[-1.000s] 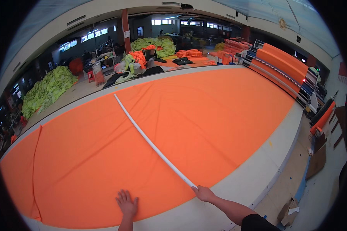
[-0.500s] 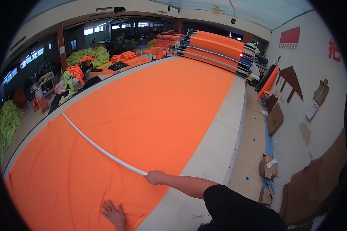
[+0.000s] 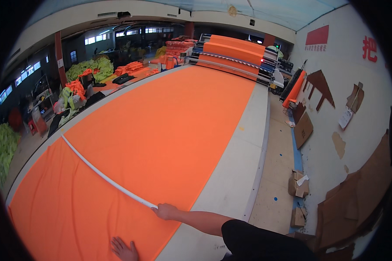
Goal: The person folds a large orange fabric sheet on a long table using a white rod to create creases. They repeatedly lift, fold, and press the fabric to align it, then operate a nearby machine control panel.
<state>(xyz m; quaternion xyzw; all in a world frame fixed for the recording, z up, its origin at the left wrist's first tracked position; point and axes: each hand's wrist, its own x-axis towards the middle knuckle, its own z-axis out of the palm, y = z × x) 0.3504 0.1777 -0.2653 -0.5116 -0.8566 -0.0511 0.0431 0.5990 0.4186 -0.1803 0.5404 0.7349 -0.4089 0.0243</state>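
A wide sheet of bright orange fabric (image 3: pixel 161 126) lies along a long pale table, smooth at the far part and rippled at the near left. Across it rests a long white pole (image 3: pixel 106 177), reaching from the left edge of the cloth to my right hand (image 3: pixel 166 212). That hand is closed around the pole's near end, close to the cloth's right edge. My left hand (image 3: pixel 124 249) lies flat on the near fabric with its fingers spread, partly cut off by the lower rim.
A spreading machine (image 3: pixel 235 58) carrying orange cloth spans the table's far end. Piles of yellow-green fabric (image 3: pixel 91 67) lie beyond the left side. Along the right wall stand a cardboard box (image 3: pixel 299 185) and brown sheets (image 3: pixel 357 195). The bare table strip (image 3: pixel 235 156) borders the cloth.
The pole and my right hand have come nearer along the cloth. The folds at the near right have flattened. My left hand sits slightly lower in view, and the view has shifted a little.
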